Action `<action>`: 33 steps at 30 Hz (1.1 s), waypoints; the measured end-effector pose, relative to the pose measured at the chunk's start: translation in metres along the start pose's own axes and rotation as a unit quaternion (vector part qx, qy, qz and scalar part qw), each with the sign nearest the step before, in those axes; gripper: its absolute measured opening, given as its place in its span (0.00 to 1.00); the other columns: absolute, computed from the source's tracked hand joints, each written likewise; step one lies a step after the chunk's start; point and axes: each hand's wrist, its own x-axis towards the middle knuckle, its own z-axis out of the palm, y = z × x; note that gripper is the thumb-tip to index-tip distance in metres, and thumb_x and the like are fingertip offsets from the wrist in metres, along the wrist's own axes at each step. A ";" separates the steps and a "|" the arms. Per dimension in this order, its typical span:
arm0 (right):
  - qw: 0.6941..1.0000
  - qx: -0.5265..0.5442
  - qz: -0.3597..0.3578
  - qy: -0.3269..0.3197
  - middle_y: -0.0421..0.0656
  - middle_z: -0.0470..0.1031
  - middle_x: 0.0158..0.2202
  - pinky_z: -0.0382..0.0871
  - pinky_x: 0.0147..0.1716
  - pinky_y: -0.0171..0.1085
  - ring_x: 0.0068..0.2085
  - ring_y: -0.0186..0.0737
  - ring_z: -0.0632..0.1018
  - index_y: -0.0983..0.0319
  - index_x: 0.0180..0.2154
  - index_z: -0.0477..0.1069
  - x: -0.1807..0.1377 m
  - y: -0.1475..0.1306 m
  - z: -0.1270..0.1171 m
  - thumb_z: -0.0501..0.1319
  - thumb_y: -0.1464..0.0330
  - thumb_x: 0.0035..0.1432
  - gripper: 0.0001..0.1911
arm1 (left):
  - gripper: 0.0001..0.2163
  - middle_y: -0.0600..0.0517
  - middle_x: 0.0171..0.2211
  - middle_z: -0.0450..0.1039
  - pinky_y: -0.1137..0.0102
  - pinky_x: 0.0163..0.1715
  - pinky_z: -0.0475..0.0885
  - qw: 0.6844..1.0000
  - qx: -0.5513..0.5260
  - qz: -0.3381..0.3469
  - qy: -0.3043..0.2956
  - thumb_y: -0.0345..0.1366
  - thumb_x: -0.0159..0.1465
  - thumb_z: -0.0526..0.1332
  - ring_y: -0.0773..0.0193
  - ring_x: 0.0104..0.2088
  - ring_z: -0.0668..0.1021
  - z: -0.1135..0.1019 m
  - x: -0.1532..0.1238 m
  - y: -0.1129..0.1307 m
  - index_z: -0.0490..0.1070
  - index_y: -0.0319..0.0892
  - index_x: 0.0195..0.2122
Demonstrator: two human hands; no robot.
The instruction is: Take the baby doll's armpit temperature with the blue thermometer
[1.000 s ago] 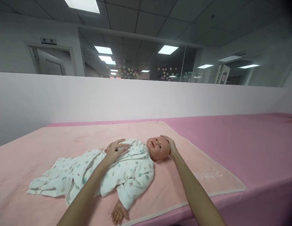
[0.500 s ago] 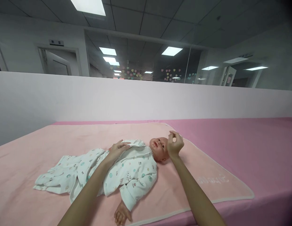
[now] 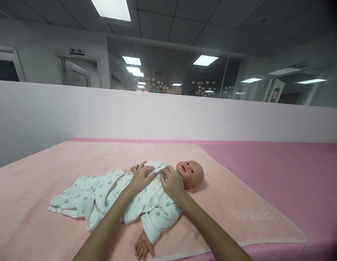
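A baby doll [image 3: 194, 174] lies on its back, head to the right, its eyes open. It wears a white shirt [image 3: 138, 201] with small coloured prints; one doll hand [image 3: 143, 246] sticks out of the near sleeve. My left hand [image 3: 142, 177] rests on the chest, fingers bent around the shirt's front edge. Close to the doll's neck, my right hand [image 3: 173, 182] has its fingers curled onto the shirt's collar. Both hands partly cover the cloth between them, so the exact pinch is hard to see. White printed pants [image 3: 78, 195] stretch out to the left.
Under the doll is a peach blanket [image 3: 233, 195] with a pale edge and lettering. It lies over a pink surface [image 3: 288, 174]. A low white wall [image 3: 168, 116] runs along the back, with windows and a door [image 3: 77, 77] beyond it.
My right hand has come down and left from beside the doll's head to the shirt collar, uncovering the head. My left hand remains on the chest. The whole view has shifted slightly.
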 end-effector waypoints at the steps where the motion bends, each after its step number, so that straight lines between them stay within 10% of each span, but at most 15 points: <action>1: 1.000 -0.001 0.009 0.002 0.43 0.70 0.34 0.58 0.28 0.32 0.32 0.36 0.70 0.60 0.33 0.67 0.001 0.001 0.000 0.50 0.72 0.55 0.08 | 0.14 0.55 0.43 0.72 0.49 0.56 0.43 1.000 0.017 0.011 0.002 0.48 0.58 0.51 0.51 0.58 0.55 0.001 -0.001 0.000 0.72 0.49 0.36; 8: 0.997 0.026 0.051 -0.046 0.43 0.71 0.32 0.61 0.33 0.33 0.34 0.37 0.72 0.61 0.28 0.68 0.006 0.008 0.000 0.50 0.73 0.55 0.10 | 0.16 0.54 0.43 0.72 0.50 0.56 0.43 0.999 0.044 0.017 0.003 0.47 0.61 0.47 0.53 0.58 0.56 0.004 -0.001 -0.003 0.70 0.48 0.38; 20: 0.994 0.086 0.062 -0.036 0.44 0.69 0.48 0.62 0.43 0.37 0.46 0.41 0.70 0.60 0.50 0.61 0.005 0.008 -0.004 0.49 0.72 0.54 0.20 | 0.17 0.55 0.40 0.72 0.52 0.56 0.42 1.000 0.006 0.008 -0.006 0.46 0.63 0.43 0.57 0.58 0.56 0.003 0.003 -0.004 0.70 0.48 0.33; 25: 0.988 0.127 0.078 -0.042 0.43 0.75 0.36 0.64 0.40 0.36 0.39 0.39 0.73 0.60 0.36 0.70 0.009 0.012 0.002 0.50 0.74 0.53 0.12 | 0.19 0.55 0.41 0.73 0.52 0.56 0.41 1.000 0.003 0.008 -0.014 0.48 0.63 0.43 0.55 0.58 0.56 0.002 0.002 -0.002 0.71 0.48 0.34; 33: 0.978 0.172 -0.004 0.114 0.44 0.74 0.36 0.67 0.40 0.38 0.39 0.38 0.73 0.62 0.37 0.70 0.006 0.018 -0.001 0.49 0.74 0.56 0.13 | 0.13 0.52 0.40 0.71 0.52 0.53 0.43 0.995 0.046 0.048 0.077 0.45 0.60 0.51 0.53 0.53 0.62 0.004 -0.004 0.004 0.70 0.47 0.38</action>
